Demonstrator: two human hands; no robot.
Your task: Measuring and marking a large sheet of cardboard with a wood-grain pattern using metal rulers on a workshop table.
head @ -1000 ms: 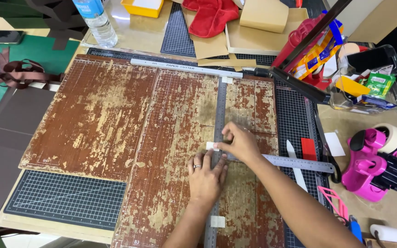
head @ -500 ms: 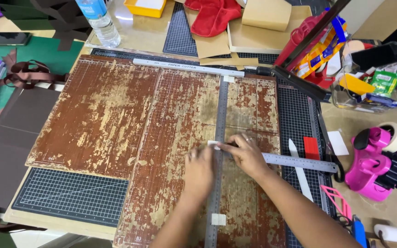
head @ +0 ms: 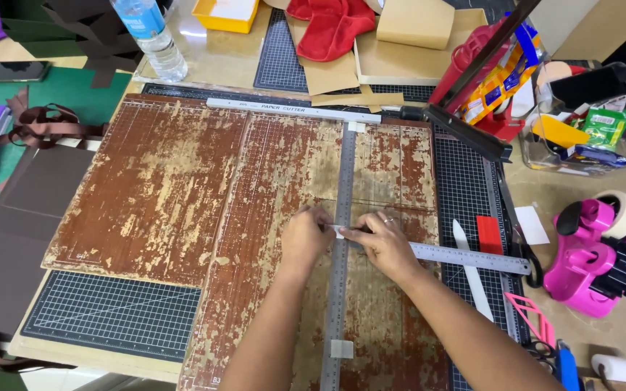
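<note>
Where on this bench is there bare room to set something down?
The worn board is bare left of the upright ruler, out to the brown card. The cutting mat below it is bare too. The right edge is crowded: tape dispenser, clear bin, bone folder.

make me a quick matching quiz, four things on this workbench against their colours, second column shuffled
Things:
1. tape dispenser
2. cloth
3. tray
4. long ruler

Colours:
A. yellow
B. silver grey
C. pink
D. red

Pairs: 1-C, 2-D, 3-A, 4-B
</note>
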